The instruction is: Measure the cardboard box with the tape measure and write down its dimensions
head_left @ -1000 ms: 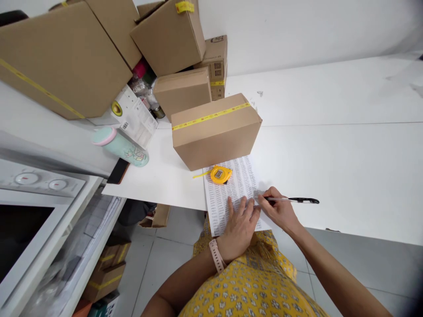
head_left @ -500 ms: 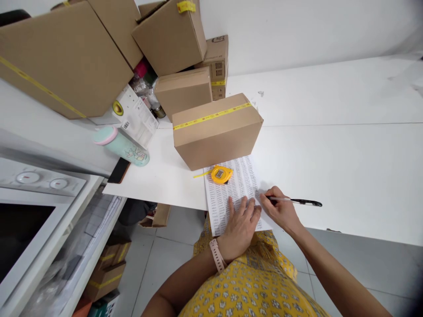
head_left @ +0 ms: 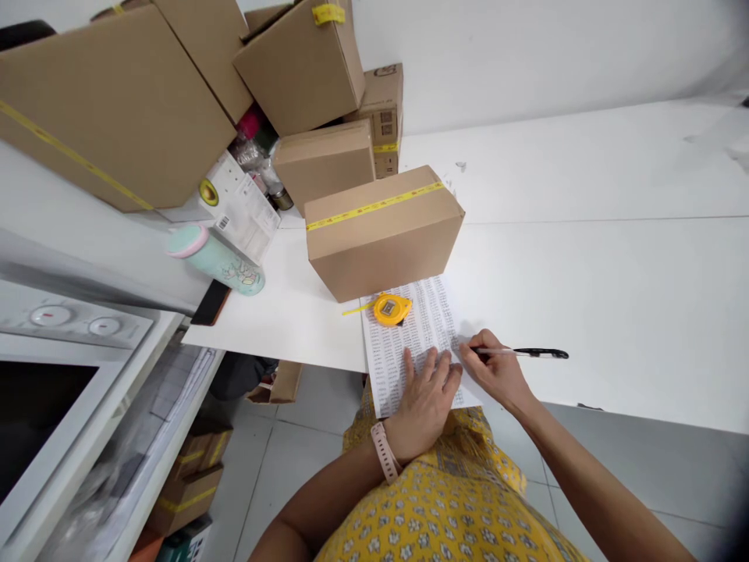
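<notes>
A sheet of paper covered in columns of small writing lies at the table's front edge. My left hand rests flat on its lower part, fingers spread. In my right hand is a black pen, pinched near its tip at the sheet's right edge; the tip itself is hidden by my fingers. A yellow tape measure sits on the upper left of the paper, a short bit of its blade sticking out to the left. Just behind stands a taped cardboard box, by the top of the sheet.
More cardboard boxes are stacked at the back left. A mint tumbler lies tilted near a dark flat object on the left. A microwave stands on a shelf at far left. The white table extends right.
Almost nothing differs. The pen's rear end has tipped slightly up and to the left, with a tiny shift of my right hand; my left hand stays in place.
</notes>
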The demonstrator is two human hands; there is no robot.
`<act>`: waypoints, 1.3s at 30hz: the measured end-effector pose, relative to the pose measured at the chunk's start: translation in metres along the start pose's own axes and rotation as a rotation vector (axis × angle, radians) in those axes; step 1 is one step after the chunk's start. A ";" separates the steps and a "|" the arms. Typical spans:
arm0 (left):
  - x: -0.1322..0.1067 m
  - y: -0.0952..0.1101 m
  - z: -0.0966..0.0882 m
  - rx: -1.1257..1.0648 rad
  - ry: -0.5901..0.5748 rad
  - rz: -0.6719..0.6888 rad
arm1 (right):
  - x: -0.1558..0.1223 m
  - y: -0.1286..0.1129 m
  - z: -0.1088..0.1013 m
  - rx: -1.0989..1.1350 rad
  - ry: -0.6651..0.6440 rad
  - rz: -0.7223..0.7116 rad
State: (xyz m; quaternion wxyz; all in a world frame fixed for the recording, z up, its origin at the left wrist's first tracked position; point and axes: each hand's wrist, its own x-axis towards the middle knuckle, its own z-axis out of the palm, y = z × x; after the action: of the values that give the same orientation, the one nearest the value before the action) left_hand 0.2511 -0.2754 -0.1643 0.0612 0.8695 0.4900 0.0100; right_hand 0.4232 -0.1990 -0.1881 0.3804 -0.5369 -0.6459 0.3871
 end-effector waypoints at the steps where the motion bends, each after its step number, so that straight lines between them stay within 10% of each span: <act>1: 0.000 0.000 0.000 0.000 0.003 -0.001 | 0.000 -0.001 0.000 0.003 0.007 0.000; 39: 0.000 -0.001 -0.002 -0.004 -0.005 0.002 | -0.001 0.000 0.000 -0.013 0.053 0.010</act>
State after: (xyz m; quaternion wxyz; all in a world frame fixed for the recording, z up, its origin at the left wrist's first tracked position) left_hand 0.2501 -0.2749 -0.1626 0.0644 0.8698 0.4891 0.0087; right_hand 0.4238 -0.2003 -0.1880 0.3922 -0.5526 -0.6353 0.3704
